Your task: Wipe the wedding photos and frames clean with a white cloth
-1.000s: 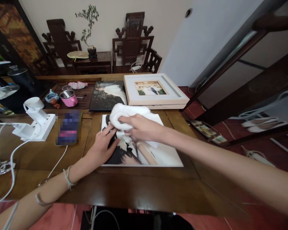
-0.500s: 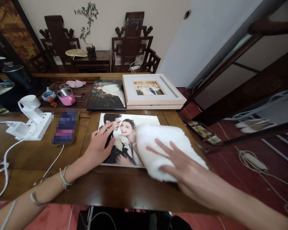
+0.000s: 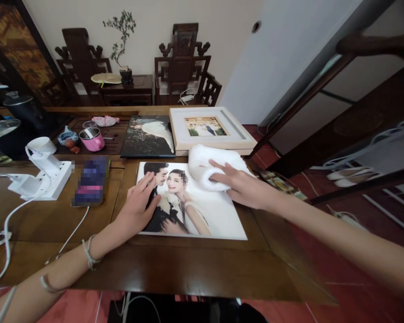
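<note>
A large wedding photo print [image 3: 202, 215] lies flat on the wooden table [image 3: 195, 269]. My left hand [image 3: 139, 206] rests flat on the print's left edge, fingers spread, holding it down. My right hand [image 3: 242, 186] presses a bunched white cloth [image 3: 208, 166] onto the print's upper right corner, fingers laid over the cloth.
Behind the print lie a dark photo print [image 3: 150, 137] and a white framed picture [image 3: 208, 130]. To the left are a phone [image 3: 90, 181], a white power strip [image 3: 42, 179] with cables, a pink pot [image 3: 92, 139]. Carved chairs stand at the wall. The table's right edge drops to red floor.
My right hand swept the cloth from the print's top to its lower right corner, then back up to the upper right corner. My left hand stayed on the left edge.
</note>
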Available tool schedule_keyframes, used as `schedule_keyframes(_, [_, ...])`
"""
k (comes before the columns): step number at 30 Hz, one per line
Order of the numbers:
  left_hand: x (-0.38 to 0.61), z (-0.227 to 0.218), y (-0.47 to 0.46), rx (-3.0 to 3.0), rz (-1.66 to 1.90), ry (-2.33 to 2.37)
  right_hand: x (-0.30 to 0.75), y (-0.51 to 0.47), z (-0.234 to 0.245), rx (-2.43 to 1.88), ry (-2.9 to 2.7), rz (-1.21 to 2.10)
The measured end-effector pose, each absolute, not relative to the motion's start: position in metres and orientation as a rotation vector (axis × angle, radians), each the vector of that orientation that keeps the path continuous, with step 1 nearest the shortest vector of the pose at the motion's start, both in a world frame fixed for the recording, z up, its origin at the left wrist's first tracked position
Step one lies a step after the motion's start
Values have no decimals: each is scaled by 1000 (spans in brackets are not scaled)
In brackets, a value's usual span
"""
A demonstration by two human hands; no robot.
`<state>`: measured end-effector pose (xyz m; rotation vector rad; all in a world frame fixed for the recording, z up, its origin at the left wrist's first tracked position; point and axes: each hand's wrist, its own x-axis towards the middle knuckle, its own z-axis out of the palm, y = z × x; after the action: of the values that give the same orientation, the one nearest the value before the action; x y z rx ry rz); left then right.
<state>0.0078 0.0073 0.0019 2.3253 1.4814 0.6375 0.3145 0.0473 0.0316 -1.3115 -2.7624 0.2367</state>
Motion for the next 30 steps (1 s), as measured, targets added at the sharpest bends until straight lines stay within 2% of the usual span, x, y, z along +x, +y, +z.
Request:
schedule_keyframes(6, [8,-1,7,2305,698,1465,307,-17,29,-1056,-2799,165])
schedule_keyframes(12, [8,-6,8,2336,731,1451,296,-94,29,-872,-2784,234])
schedule_keyframes(15, [7,-6,9,2354,676,1462,300,-81,27,-889,-2783,266])
schedule_keyframes(24, [6,-2,10,2358,640,1469,302,45,26,-1085,-2754,249])
schedule_keyframes(30, [6,-8,10,2337,714,1475,287,6,26,-1044,-2756,192])
